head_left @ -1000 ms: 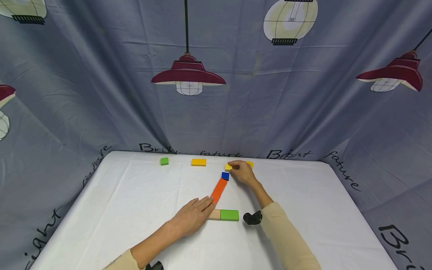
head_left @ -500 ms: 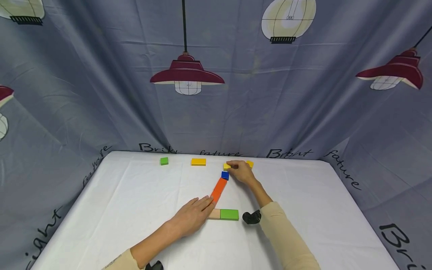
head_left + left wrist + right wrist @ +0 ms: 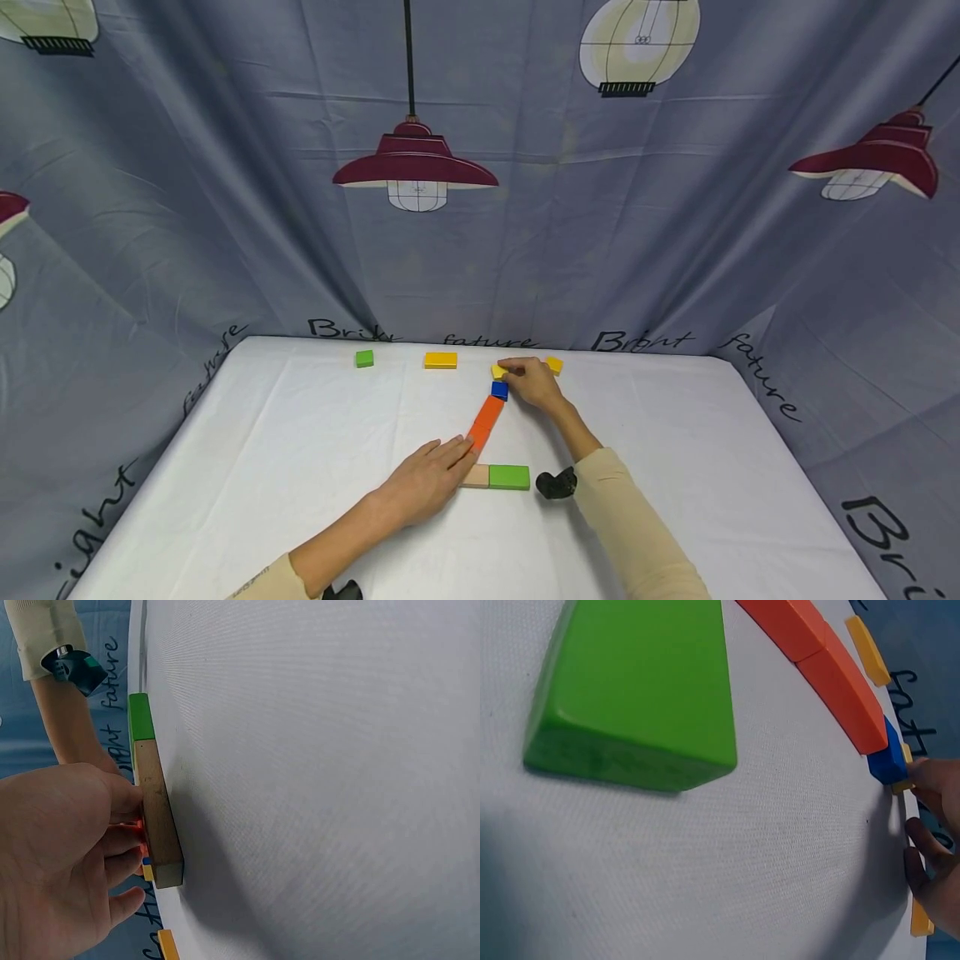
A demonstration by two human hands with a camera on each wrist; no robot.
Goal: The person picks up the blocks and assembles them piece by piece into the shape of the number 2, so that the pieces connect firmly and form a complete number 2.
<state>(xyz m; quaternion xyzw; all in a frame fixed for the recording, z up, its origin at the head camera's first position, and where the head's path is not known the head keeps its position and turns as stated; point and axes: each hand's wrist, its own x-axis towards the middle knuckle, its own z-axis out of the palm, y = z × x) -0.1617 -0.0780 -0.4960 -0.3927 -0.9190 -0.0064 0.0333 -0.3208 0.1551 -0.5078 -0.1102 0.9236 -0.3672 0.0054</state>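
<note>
My right hand [image 3: 531, 381] pinches a small yellow block [image 3: 498, 372] at the far end of a slanting row of blocks. Touching or nearly touching it is a blue block [image 3: 499, 390], followed by two orange blocks [image 3: 843, 694] laid end to end. Over the near end of the orange blocks lies my left hand [image 3: 423, 487], its fingers extended and hiding part of them. Under and beside its fingertips runs a plain wooden block [image 3: 158, 814], partly covered in the head view. A green block [image 3: 509, 477] abuts the wooden block's right end.
Along the white table's [image 3: 660, 467] back edge lie a small green block [image 3: 363, 358], a yellow oblong block [image 3: 440, 360] and another yellow block [image 3: 554, 365] behind my right hand. A black wrist device [image 3: 557, 483] sticks out by the right sleeve. Grey-blue curtain [image 3: 525, 250] hangs behind.
My right hand has shifted slightly left with the yellow block, bringing it over behind the blue block. The left hand stays in place on the orange blocks.
</note>
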